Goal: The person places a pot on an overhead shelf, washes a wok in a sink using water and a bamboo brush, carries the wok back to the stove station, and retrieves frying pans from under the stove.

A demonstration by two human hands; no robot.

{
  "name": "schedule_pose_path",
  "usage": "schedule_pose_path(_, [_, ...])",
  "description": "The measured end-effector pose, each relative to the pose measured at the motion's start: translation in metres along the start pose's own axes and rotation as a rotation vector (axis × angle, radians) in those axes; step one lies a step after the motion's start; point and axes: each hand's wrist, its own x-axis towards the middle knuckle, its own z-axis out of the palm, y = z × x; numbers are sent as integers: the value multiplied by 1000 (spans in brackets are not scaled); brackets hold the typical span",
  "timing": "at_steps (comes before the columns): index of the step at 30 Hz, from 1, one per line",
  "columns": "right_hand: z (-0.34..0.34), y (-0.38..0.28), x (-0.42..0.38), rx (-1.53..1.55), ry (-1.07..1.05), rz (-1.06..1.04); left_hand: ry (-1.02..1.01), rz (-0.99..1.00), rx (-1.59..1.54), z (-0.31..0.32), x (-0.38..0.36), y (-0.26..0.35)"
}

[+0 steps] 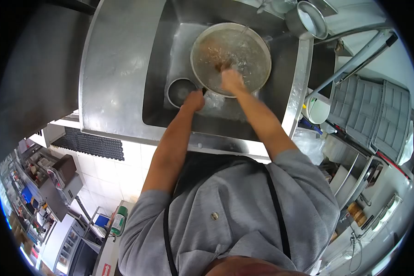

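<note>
A large round metal basin [194, 69] full of bubbly water sits in the sink. Over its near side, my right hand [233, 81] is closed, its fingertips at a blurred brownish patch [222, 66] in the water; I cannot tell what that hand holds. To the left, a small round pot [171, 98] rests low in the sink with its opening up. My left hand [195, 100] is closed at this pot's right side, between it and the basin.
The steel sink [157, 87] has a wide metal drainboard [117, 60] on its left. A metal pot [303, 23] stands at the back right corner. Grey plastic racks [370, 112] and a white container [318, 110] are to the right, beyond the rim.
</note>
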Motion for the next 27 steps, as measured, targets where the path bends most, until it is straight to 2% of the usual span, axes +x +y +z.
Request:
schedule_pose_path(2, [0, 34, 12, -80, 111, 63, -2, -68, -90, -12, -13, 9])
schedule_pose_path(4, [-3, 67, 3, -139, 191, 91, 17, -52, -94, -11, -10, 9])
schedule_pose_path(6, [-5, 82, -28, -252, -16, 76, 36, -45, -108, -11, -11, 15])
schedule_pose_path(8, [10, 79, -63, -209, -65, 82, 13, -70, -88, -19, -16, 22])
schedule_pose_path(10, [-1, 51, -92, -48, -287, 69, 39, -67, -62, -25, -18, 29])
schedule_pose_path(11, [6, 44, -94, -40, -280, 74, 57, -67, -36, -24, -20, 32])
schedule_pose_path(13, [19, 32, -96, 245, -73, -69, 99, -68, 8, -22, -26, 32])
schedule_pose_path(14, [-1, 26, -102, 257, -58, -57, 138, -74, 39, -27, -30, 35])
schedule_pose_path(16, [-47, 26, -117, 614, -200, 30, 146, -56, 105, -51, -45, 46])
schedule_pose_path(17, [-58, 32, -124, 626, -195, 32, 157, -52, 158, -69, -58, 52])
schedule_pose_path(19, [-69, 51, -137, 674, -24, -45, 193, 8, 178, -101, -62, 56])
schedule_pose_path(21, [-69, 76, -151, 681, 216, -102, 261, -62, 233, -149, -87, 92])
schedule_pose_path(22, [-93, 76, -176, 797, 167, 8, 292, -58, 239, -163, -88, 100])
schedule_pose_path(25, [-85, 115, -191, 1074, 242, 90, 346, -18, 324, -210, -89, 135])
schedule_pose_path(26, [-82, 124, -197, 1074, 240, 89, 368, 21, 361, -223, -87, 146])
schedule_pose_path(27, [-79, 130, -203, 1042, 356, 115, 388, 57, 399, -235, -83, 157])
